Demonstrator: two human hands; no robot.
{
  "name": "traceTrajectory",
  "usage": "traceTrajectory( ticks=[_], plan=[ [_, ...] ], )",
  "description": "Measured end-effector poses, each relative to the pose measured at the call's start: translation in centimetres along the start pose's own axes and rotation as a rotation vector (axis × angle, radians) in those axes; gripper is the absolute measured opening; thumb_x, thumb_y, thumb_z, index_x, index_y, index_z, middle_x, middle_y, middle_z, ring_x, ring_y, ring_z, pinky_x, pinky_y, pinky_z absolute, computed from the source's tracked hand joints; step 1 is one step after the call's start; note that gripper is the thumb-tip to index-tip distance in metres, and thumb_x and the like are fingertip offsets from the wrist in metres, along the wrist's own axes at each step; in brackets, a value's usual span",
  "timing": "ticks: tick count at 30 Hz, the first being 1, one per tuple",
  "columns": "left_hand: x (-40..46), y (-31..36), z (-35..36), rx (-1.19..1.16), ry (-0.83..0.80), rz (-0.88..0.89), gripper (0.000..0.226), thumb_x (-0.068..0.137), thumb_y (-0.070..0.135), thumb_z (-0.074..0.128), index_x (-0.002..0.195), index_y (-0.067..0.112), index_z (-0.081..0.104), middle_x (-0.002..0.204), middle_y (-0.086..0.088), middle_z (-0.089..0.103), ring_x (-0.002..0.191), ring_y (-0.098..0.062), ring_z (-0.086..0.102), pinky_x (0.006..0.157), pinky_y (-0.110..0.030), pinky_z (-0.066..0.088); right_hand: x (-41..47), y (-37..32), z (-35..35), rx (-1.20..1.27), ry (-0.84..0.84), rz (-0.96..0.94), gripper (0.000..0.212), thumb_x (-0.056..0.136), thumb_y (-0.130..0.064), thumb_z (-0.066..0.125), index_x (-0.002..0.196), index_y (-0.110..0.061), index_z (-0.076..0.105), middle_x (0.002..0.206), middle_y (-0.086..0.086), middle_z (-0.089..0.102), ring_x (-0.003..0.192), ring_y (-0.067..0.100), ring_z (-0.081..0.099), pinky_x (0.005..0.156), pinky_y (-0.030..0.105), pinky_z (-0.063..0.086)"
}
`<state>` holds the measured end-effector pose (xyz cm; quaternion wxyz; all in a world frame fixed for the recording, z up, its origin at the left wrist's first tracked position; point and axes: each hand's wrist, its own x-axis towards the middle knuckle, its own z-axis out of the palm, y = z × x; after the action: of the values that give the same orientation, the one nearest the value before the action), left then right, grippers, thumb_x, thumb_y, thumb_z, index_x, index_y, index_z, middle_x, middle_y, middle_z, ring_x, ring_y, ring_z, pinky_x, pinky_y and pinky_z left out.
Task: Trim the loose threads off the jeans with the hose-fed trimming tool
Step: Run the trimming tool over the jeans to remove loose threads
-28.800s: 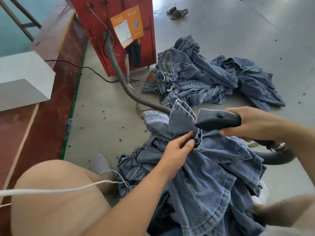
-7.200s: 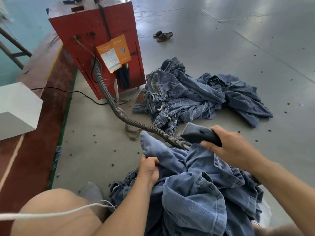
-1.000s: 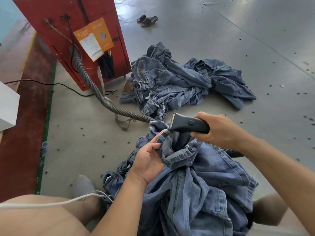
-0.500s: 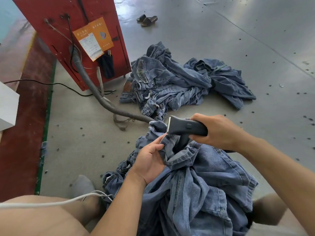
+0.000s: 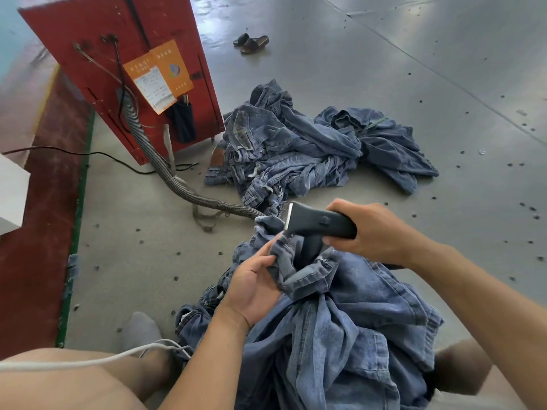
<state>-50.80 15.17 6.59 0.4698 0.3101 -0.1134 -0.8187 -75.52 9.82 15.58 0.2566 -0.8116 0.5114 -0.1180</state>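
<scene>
Grey floor under me, jeans point(image 5: 349, 315) in my lap, my left hand point(image 5: 254, 285) pinching a bunched hem while my right hand point(image 5: 370, 229) clamps the trimmer point(image 5: 319, 223) just above; loose folds could snag its blade.

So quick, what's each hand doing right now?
Left hand: pinching the bunched blue denim jeans.
Right hand: gripping the dark grey hose-fed trimming tool.
</scene>
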Motion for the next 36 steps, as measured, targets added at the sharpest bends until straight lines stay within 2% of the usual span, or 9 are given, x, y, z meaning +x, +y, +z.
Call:
traceTrajectory(
  ticks=[5,8,14,18,21,23,27,31,36],
  plan=[
    [0.4,1.3,-1.2,-0.078,0.174,0.089,0.056,0.090,0.003,0.045,0.145,0.010,0.057,0.142,-0.022,0.060,0.125,-0.034,0.058,0.114,-0.050,0.042,-0.7,1.6,-1.5,0.090,0.115,0.135,0.027,0.087,-0.038,0.080,0.100,-0.041,0.056,0.079,-0.014,0.067,0.072,-0.002,0.063,0.057,0.016,0.046],
    [0.5,1.2,-1.5,-0.100,0.215,0.095,0.053,0.092,0.002,0.044,0.142,0.010,0.058,0.138,-0.021,0.063,0.121,-0.034,0.062,0.115,-0.051,0.040,-1.1,2.4,-2.0,0.065,0.062,0.185,0.026,0.087,-0.039,0.080,0.102,-0.038,0.058,0.080,-0.011,0.067,0.072,-0.002,0.062,0.063,0.028,0.051],
    [0.3,1.4,-1.1,-0.082,0.263,0.205,0.040,0.103,0.006,0.039,0.135,0.017,0.060,0.136,-0.021,0.065,0.116,-0.032,0.066,0.103,-0.049,0.049,-1.4,2.8,-2.1,0.014,0.022,0.199,0.025,0.087,-0.039,0.081,0.097,-0.036,0.058,0.078,-0.011,0.066,0.072,-0.002,0.060,0.061,0.024,0.044],
    [-0.4,0.3,0.2,0.808,0.430,0.525,0.029,0.093,0.044,0.058,0.119,0.036,0.069,0.156,0.006,0.042,0.130,-0.005,0.049,0.107,-0.036,0.042,-1.2,2.6,-2.3,0.037,0.067,0.209,0.026,0.087,-0.040,0.080,0.098,-0.038,0.057,0.078,-0.009,0.067,0.064,0.003,0.061,0.061,0.027,0.047],
    [-0.3,-1.8,-0.1,1.896,0.293,0.667,0.065,0.069,0.080,0.068,0.122,0.042,0.063,0.162,0.011,0.021,0.136,-0.021,0.029,0.112,-0.037,0.034,-1.1,2.3,-2.5,0.046,0.079,0.196,0.027,0.087,-0.041,0.080,0.097,-0.041,0.055,0.078,-0.010,0.066,0.067,0.001,0.062,0.061,0.025,0.044],
    [-0.3,-3.2,-0.1,2.176,0.303,0.691,0.060,0.072,0.070,0.076,0.123,0.041,0.066,0.161,0.007,0.030,0.134,-0.028,0.029,0.110,-0.046,0.038,-1.1,2.0,-2.5,0.041,0.074,0.185,0.027,0.087,-0.041,0.079,0.097,-0.042,0.054,0.078,-0.010,0.066,0.070,-0.002,0.061,0.060,0.025,0.043],
    [0.2,-2.7,-0.8,1.941,0.346,0.589,0.037,0.081,0.053,0.079,0.115,0.040,0.073,0.145,0.023,0.049,0.134,-0.015,0.027,0.102,-0.038,0.026,-1.2,1.6,-2.6,0.047,0.073,0.169,0.027,0.087,-0.041,0.079,0.099,-0.042,0.055,0.077,-0.012,0.066,0.072,-0.003,0.062,0.060,0.022,0.041],
    [0.5,-0.1,-0.5,1.521,0.258,0.453,0.027,0.087,0.022,0.082,0.113,0.015,0.077,0.119,0.006,0.073,0.107,-0.009,0.064,0.097,-0.038,0.053,-1.3,1.4,-3.0,0.072,0.096,0.157,0.027,0.086,-0.042,0.079,0.100,-0.042,0.056,0.076,-0.013,0.066,0.073,-0.004,0.062,0.060,0.022,0.040],
    [0.0,0.1,-0.1,1.572,0.310,0.592,0.020,0.083,0.019,0.086,0.102,0.017,0.081,0.115,0.010,0.075,0.110,-0.011,0.062,0.099,-0.028,0.050,-1.5,1.0,-3.2,0.045,-0.019,0.102,0.026,0.084,-0.043,0.080,0.095,-0.042,0.056,0.081,-0.022,0.067,0.071,0.000,0.063,0.059,0.020,0.043]
  ],
)
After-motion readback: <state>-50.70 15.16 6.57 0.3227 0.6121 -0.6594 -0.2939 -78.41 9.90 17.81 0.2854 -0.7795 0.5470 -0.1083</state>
